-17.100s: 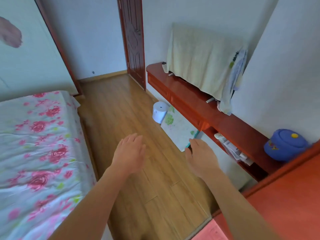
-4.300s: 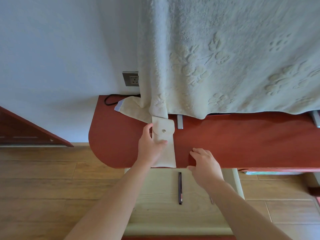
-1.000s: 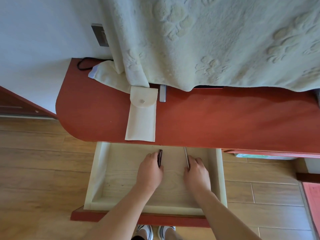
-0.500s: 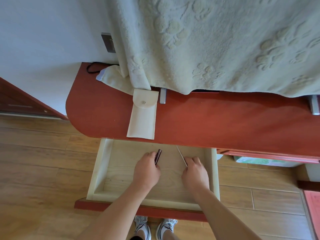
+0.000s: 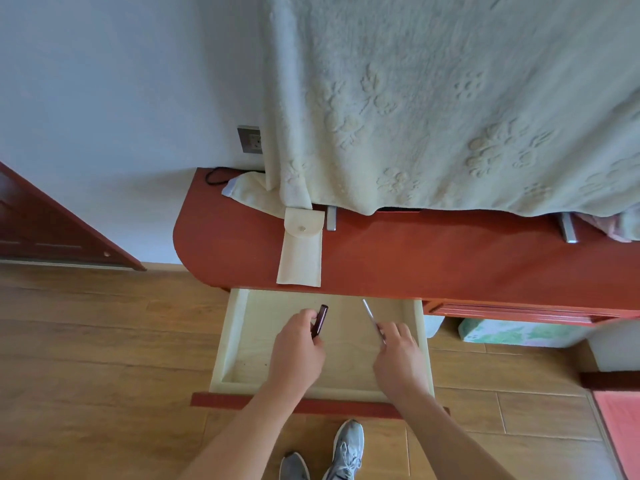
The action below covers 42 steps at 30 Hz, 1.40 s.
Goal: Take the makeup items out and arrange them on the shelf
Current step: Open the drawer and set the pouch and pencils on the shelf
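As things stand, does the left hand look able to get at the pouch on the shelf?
Likely yes for reach: the pouch lies uncovered at the shelf edge, just past the open drawer. But the left hand grips a dark pen, so grasping the pouch would be awkward.

A cream paw-print blanket (image 5: 450, 98) hangs beside a wall socket (image 5: 250, 139), above wooden floor (image 5: 104, 358) with a red mat (image 5: 620, 427).

Home bedroom: red wooden shelf (image 5: 450, 258), open drawer (image 5: 235, 341), plank floor (image 5: 104, 341), wall socket (image 5: 250, 139).
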### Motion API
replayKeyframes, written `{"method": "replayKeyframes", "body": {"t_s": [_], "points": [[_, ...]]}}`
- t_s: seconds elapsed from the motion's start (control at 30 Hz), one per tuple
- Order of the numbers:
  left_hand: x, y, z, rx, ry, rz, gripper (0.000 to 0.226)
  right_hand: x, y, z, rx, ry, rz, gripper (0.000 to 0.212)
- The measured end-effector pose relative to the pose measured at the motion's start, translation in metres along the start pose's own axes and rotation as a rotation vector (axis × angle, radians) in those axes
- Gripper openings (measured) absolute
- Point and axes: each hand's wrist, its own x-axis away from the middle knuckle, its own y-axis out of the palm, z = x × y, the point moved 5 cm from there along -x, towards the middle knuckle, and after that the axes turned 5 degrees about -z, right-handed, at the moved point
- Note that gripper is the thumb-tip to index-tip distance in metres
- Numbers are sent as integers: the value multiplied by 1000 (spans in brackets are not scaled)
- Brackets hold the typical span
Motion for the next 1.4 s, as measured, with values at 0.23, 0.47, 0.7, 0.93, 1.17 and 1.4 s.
{"method": "replayKeyframes", "body": {"t_s": [0.23,0.47,0.7,0.93,1.17,1.4], "points": [[11,-59,36,79,78,60,35,24,-47,-33,-78,-19,167,35],[15,-98,66,105,152,81,34,41,-86,-64,-125,-68,256,40],[8,-110,87,69,178,79,35,39,-111,-74,-160,-58,271,34],[-34,-96,105,75,118,49,35,-10,-124,-66,-202,-81,247,31],[-95,-70,122,60,31,23,34,-85,-127,-53,-201,-96,132,31],[-136,-30,116,56,-46,-25,43,-137,-113,-39,-171,-46,18,22]]}}
